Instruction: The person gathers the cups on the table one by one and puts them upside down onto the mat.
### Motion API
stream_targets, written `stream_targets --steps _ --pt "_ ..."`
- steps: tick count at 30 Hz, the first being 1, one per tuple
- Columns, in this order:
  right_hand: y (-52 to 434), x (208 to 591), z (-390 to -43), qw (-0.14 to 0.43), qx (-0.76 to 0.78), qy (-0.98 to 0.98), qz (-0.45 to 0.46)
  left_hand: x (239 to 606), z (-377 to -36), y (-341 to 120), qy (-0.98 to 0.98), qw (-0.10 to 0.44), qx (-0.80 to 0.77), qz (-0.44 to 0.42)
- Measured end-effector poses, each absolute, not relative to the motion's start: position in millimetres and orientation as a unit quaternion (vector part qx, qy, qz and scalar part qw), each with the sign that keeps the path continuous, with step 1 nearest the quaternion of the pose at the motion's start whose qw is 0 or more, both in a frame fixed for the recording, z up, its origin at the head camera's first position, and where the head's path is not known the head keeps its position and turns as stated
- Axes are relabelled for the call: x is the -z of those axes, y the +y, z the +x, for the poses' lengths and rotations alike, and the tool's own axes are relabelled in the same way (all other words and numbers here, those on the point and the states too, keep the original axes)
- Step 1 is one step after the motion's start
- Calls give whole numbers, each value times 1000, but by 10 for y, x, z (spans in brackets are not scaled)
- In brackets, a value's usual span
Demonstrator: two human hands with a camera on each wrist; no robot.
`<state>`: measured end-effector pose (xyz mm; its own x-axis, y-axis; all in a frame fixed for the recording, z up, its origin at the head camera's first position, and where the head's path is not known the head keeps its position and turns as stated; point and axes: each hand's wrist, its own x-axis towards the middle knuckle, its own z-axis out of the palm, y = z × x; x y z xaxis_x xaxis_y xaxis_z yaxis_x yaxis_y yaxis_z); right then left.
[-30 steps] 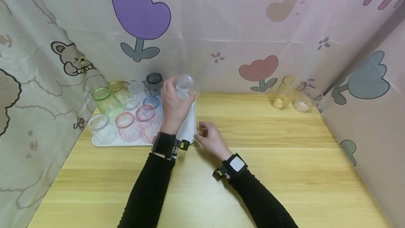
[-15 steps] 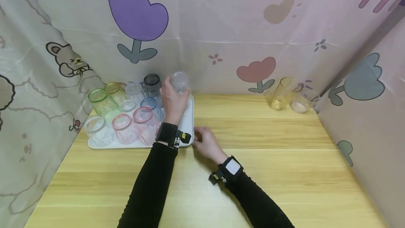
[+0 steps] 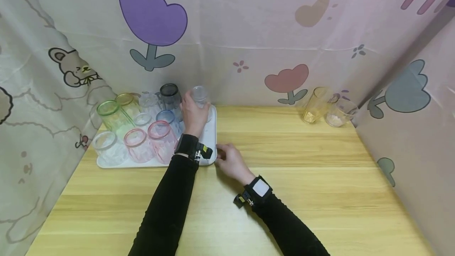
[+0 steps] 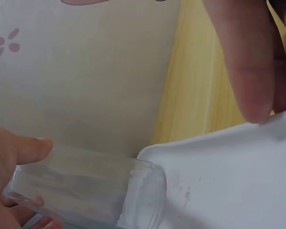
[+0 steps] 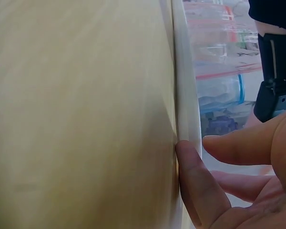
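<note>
head view first: nearest to us, our right hand (image 3: 229,161) sits on the smooth pale wooden table (image 3: 284,192), thumb pressed against the near right rim of the white tray (image 3: 209,145). right wrist view shows that thumb flat on the tray's thin rounded edge, the other fingers loosely spread above it, not gripping anything.

a bit further back our left hand (image 3: 193,113) is wrapped round a clear glass (image 3: 200,96), bottom up, at the tray's far right corner. left wrist view shows the glass (image 4: 90,191) is a smooth see-through cylinder, its rim just at the matte tray surface; can't tell if it's touching.

left of it on the tray are more upturned tumblers, ribbed pink glasses (image 3: 149,141), a green glass (image 3: 110,115), a smoky dark glass (image 3: 170,95). far right by the printed curtain (image 3: 249,31), a yellow glass (image 3: 314,106).
</note>
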<state>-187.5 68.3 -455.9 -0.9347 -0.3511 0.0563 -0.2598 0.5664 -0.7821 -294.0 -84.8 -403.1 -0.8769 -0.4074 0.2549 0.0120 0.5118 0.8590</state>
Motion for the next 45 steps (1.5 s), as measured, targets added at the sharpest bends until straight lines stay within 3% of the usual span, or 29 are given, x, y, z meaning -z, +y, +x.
stream_targets --steps 30,36,45 --pt "673 4528 -1865 81 449 877 -149 4005 -3120 -911 -847 185 484 119" --pt "682 4531 -1869 79 448 877 -156 3913 -2997 -836 -832 219 497 110" --pt "762 4463 -1914 70 512 846 -130 3839 -2658 -657 -829 250 499 31"
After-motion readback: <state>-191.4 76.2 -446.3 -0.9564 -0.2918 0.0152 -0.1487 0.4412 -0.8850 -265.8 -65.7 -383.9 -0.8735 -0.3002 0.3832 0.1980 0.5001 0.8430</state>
